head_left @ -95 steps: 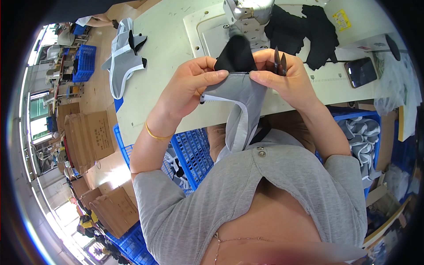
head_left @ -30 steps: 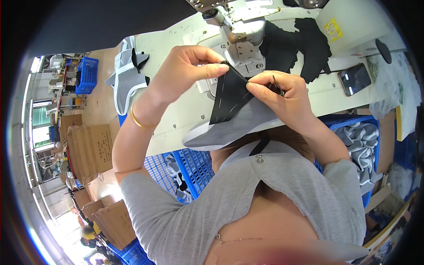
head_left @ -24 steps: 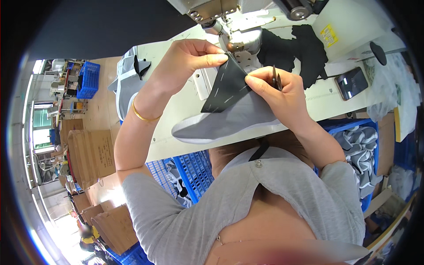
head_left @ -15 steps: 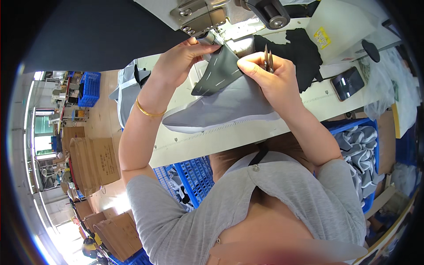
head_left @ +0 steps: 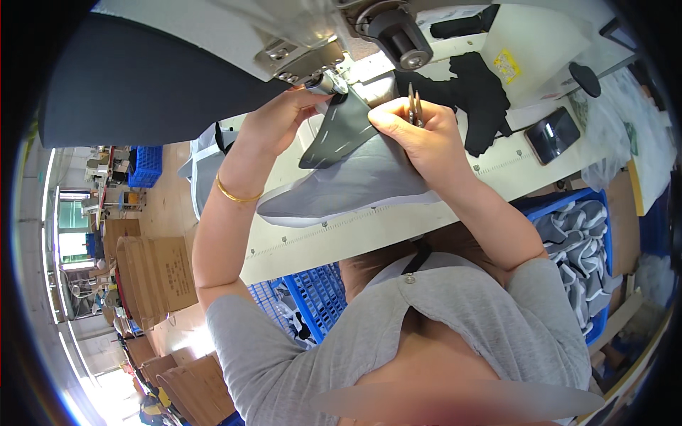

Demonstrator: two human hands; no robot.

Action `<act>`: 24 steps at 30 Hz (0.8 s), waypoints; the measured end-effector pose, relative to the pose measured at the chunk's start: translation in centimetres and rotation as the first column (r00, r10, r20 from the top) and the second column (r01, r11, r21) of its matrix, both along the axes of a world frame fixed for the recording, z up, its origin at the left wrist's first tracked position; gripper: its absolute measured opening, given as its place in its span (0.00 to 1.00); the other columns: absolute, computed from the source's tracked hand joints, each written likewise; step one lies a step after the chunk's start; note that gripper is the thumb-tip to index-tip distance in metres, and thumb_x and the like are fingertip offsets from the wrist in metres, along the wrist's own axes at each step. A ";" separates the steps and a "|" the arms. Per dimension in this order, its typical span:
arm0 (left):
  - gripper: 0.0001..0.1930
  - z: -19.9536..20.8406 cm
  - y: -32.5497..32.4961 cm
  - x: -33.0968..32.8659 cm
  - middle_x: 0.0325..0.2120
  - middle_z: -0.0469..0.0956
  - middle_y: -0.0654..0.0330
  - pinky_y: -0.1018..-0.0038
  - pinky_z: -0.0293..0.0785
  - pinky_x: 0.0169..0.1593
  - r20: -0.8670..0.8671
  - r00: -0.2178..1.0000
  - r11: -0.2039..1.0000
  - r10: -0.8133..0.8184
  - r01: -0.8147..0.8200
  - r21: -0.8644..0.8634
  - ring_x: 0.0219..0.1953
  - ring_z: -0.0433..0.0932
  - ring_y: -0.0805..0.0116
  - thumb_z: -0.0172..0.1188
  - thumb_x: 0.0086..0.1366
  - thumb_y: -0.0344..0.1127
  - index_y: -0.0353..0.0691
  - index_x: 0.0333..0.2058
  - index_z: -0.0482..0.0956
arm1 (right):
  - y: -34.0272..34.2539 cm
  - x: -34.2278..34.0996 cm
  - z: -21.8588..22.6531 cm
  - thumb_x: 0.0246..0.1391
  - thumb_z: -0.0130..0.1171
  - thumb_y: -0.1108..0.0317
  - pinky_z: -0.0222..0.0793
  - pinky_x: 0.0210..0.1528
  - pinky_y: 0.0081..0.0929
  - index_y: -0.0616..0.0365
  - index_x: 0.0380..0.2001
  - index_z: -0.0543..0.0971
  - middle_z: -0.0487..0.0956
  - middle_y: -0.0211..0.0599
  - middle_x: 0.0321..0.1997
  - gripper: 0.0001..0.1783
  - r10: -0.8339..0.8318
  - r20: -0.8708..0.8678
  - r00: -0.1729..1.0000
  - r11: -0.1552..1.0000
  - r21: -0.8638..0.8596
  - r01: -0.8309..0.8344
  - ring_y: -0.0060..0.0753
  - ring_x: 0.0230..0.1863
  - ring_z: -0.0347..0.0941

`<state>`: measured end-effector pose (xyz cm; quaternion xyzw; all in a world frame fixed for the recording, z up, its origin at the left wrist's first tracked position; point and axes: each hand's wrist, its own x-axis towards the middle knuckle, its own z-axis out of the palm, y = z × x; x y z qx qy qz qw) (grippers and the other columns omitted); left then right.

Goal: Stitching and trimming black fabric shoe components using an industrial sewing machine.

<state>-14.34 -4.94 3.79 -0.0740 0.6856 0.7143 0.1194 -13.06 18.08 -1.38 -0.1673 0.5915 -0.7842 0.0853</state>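
A dark green-grey fabric piece (head_left: 337, 131) with pale dashed marks lies over a larger grey fabric panel (head_left: 348, 186) with a white edge. Its upper tip sits under the sewing machine's presser area (head_left: 334, 83). My left hand (head_left: 284, 117) pinches the dark piece's upper edge beside the machine head, fingertips partly hidden. At the right edge of both pieces, my right hand (head_left: 419, 135) grips the fabric between thumb and forefinger. The same hand also keeps small metal thread snips (head_left: 414, 106) tucked in it, points upward.
Black fabric pieces (head_left: 479, 103) and a phone (head_left: 553, 135) lie on the white table (head_left: 298, 248) to the right. Blue crates with grey cut pieces (head_left: 579, 241) stand below the table. The machine's motor-like black part (head_left: 398, 39) overhangs the far side.
The view has shifted slightly, so the machine and table appear lower and further left. Both hands keep their hold on the fabric, which stays at nearly the same place under the machine.
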 end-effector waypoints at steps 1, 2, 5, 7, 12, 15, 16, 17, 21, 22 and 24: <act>0.10 -0.1 -0.2 -0.2 0.39 0.82 0.59 0.74 0.70 0.48 -0.042 0.998 0.999 -0.043 0.043 0.003 0.43 0.78 0.71 0.57 0.62 0.22 0.35 0.42 0.80 | -0.2 0.0 -0.1 0.55 0.64 0.70 0.61 0.31 0.15 0.64 0.27 0.82 0.76 0.19 0.22 0.08 -0.008 -0.034 0.999 1.000 -0.009 0.008 0.09 0.27 0.65; 0.10 -0.1 -0.3 -0.5 0.39 0.82 0.59 0.74 0.70 0.48 -0.042 0.998 0.999 -0.049 0.050 0.012 0.43 0.78 0.71 0.57 0.62 0.22 0.35 0.42 0.80 | -0.4 0.1 -0.2 0.56 0.63 0.70 0.61 0.31 0.15 0.65 0.27 0.81 0.76 0.19 0.22 0.08 -0.017 -0.067 0.998 1.000 -0.017 0.016 0.09 0.27 0.65; 0.12 -0.5 -1.5 -1.1 0.43 0.81 0.60 0.74 0.67 0.56 -0.196 0.951 0.957 -0.239 0.197 -0.213 0.49 0.77 0.70 0.56 0.64 0.27 0.34 0.46 0.79 | -0.9 0.8 -0.4 0.57 0.62 0.69 0.59 0.27 0.18 0.66 0.28 0.80 0.74 0.23 0.20 0.09 -0.037 -0.140 0.989 0.998 0.046 0.044 0.11 0.25 0.63; 0.13 -2.2 -6.6 -1.4 0.43 0.81 0.61 0.75 0.66 0.57 -0.294 0.896 0.812 -0.334 0.115 -0.573 0.49 0.77 0.70 0.57 0.64 0.28 0.35 0.47 0.79 | -1.5 1.3 0.1 0.57 0.62 0.69 0.59 0.27 0.18 0.66 0.28 0.80 0.73 0.23 0.20 0.09 -0.010 -0.167 0.986 0.999 0.038 0.016 0.11 0.24 0.62; 0.16 3.3 1.7 5.3 0.45 0.80 0.53 0.69 0.67 0.56 -0.403 0.876 0.252 -0.264 -0.341 -0.906 0.50 0.76 0.64 0.60 0.65 0.34 0.31 0.48 0.78 | -0.4 1.1 -0.3 0.57 0.63 0.69 0.56 0.25 0.18 0.66 0.28 0.80 0.71 0.22 0.19 0.09 -0.050 -0.133 0.990 0.994 0.088 0.062 0.10 0.23 0.59; 0.17 2.0 5.6 10.2 0.50 0.77 0.46 0.61 0.67 0.60 -0.596 0.687 0.364 -0.415 -0.475 -0.801 0.56 0.75 0.52 0.61 0.61 0.26 0.26 0.49 0.77 | -0.8 1.2 -0.7 0.57 0.63 0.69 0.55 0.25 0.16 0.66 0.28 0.81 0.71 0.20 0.19 0.09 -0.008 -0.077 0.997 1.000 -0.030 0.006 0.09 0.23 0.59; 0.17 1.6 7.1 10.6 0.52 0.76 0.45 0.59 0.66 0.62 -0.626 0.542 0.316 -0.560 -0.559 -0.767 0.57 0.74 0.49 0.60 0.60 0.23 0.25 0.49 0.77 | -0.6 1.3 -0.4 0.58 0.62 0.70 0.57 0.25 0.15 0.65 0.29 0.81 0.73 0.19 0.20 0.08 0.010 -0.067 0.998 1.000 -0.027 -0.012 0.09 0.24 0.60; 0.17 0.9 7.5 10.4 0.51 0.76 0.44 0.57 0.67 0.62 -0.622 0.536 0.337 -0.571 -0.538 -0.773 0.57 0.74 0.47 0.61 0.58 0.23 0.23 0.46 0.77 | -0.8 1.4 -0.6 0.58 0.62 0.70 0.57 0.26 0.15 0.65 0.29 0.81 0.73 0.20 0.20 0.08 0.002 -0.079 0.997 0.998 -0.055 -0.006 0.08 0.24 0.61; 0.16 -1.4 7.2 10.1 0.52 0.76 0.44 0.57 0.66 0.63 -0.648 0.559 0.425 -0.518 -0.490 -0.761 0.56 0.75 0.47 0.58 0.61 0.21 0.23 0.48 0.77 | -1.1 1.3 -0.9 0.58 0.62 0.69 0.59 0.27 0.15 0.65 0.30 0.82 0.76 0.21 0.21 0.09 0.006 -0.067 0.998 0.997 -0.079 -0.011 0.08 0.25 0.63; 0.15 -1.5 7.0 10.1 0.51 0.77 0.44 0.57 0.66 0.63 -0.659 0.550 0.434 -0.513 -0.497 -0.752 0.55 0.76 0.48 0.58 0.61 0.21 0.23 0.48 0.78 | -1.1 1.3 -0.8 0.58 0.62 0.69 0.59 0.27 0.15 0.65 0.30 0.82 0.76 0.21 0.21 0.09 0.000 -0.064 0.998 0.997 -0.073 -0.005 0.08 0.25 0.63; 0.14 -1.2 7.0 9.9 0.50 0.78 0.43 0.57 0.67 0.62 -0.663 0.548 0.432 -0.510 -0.503 -0.749 0.54 0.77 0.48 0.57 0.62 0.21 0.23 0.47 0.78 | -1.3 1.2 -0.1 0.57 0.62 0.69 0.60 0.27 0.15 0.65 0.30 0.82 0.77 0.22 0.21 0.09 -0.005 -0.084 0.996 0.999 -0.043 0.002 0.08 0.25 0.64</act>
